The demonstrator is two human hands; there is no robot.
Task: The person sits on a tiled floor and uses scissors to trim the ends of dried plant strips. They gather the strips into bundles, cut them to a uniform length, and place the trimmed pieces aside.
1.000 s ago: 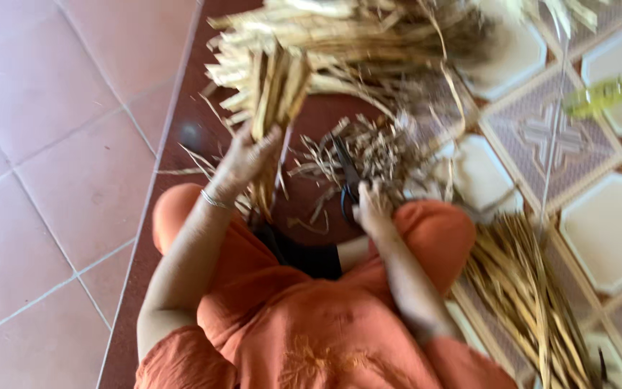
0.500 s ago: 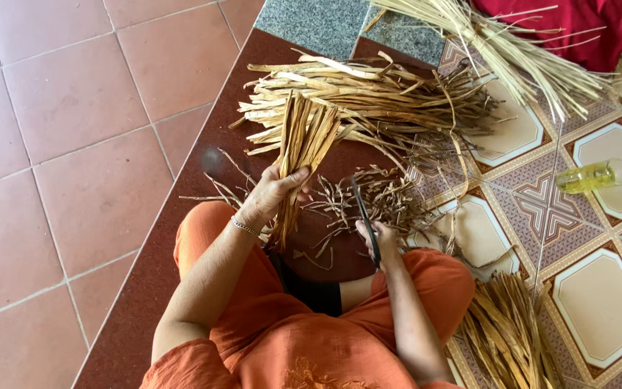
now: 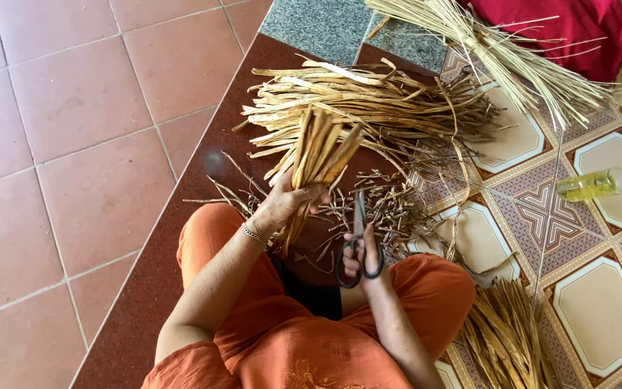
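Clamped around a bundle of dried plant strips, the left hand has its fingers wrapped tight about the bundle's lower part, the strips fanning upward and away over the dark red floor band. Right hand holds black scissors, fingers through the loops, blades pointing up and nearly closed, just beside the bundle. Beyond lies a large heap of dried strips, with short trimmings scattered near the scissors. A small yellow bottle rests on the patterned tiles
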